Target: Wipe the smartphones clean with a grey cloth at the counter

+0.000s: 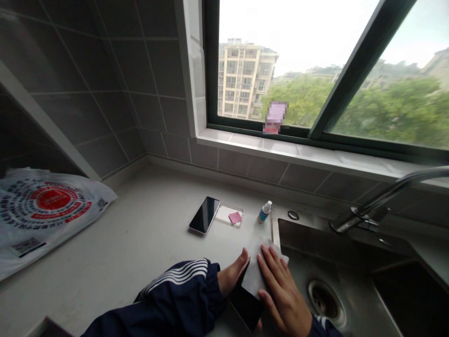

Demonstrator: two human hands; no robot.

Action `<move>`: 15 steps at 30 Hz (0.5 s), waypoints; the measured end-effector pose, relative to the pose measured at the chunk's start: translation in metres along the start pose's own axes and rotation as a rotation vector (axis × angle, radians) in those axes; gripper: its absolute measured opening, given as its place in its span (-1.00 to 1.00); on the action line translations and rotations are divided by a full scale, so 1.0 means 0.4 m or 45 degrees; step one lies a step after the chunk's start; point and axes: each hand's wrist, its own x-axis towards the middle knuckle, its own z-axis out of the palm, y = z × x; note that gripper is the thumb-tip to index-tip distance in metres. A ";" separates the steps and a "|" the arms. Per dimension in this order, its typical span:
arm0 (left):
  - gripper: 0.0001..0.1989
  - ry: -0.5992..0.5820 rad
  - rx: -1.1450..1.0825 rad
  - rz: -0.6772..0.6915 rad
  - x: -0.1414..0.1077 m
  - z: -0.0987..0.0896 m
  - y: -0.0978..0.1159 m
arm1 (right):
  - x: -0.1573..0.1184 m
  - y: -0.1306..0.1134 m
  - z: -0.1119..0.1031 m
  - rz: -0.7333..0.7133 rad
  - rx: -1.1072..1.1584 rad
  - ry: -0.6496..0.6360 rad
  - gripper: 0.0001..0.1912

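My left hand (232, 277) is closed around a black, flat phone (246, 306), with its thumb up along the edge and a fingertip showing below. Over the phone's upper part lies a white wiping cloth (253, 276) with a zigzag edge. My right hand (286, 295) holds this cloth against the surface, fingers stretched along it and thumb at its lower edge. Beyond the hands, another phone (205, 215) rests face up on the counter. Beside it are a clear phone case (221, 214) with a small pink slip (235, 217) on it and a small spray bottle (264, 212), standing upright.
A steel sink (298, 243) with a drain (326, 301) lies at the right, under a chrome faucet (365, 210). On the left of the pale counter (147, 234) sits a printed white plastic bag (52, 206). A tiled wall and window sill (245, 142) border the back.
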 end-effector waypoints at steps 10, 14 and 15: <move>-0.12 0.211 -0.294 0.003 0.024 -0.003 0.014 | 0.003 -0.028 -0.012 -0.343 0.099 0.046 -0.39; -0.12 0.290 -0.357 0.005 0.029 -0.003 0.025 | 0.013 -0.036 -0.017 -0.496 0.141 0.099 -0.46; -0.12 0.311 -0.363 0.005 0.028 -0.004 0.028 | 0.016 -0.037 -0.019 -0.524 0.150 0.114 -0.49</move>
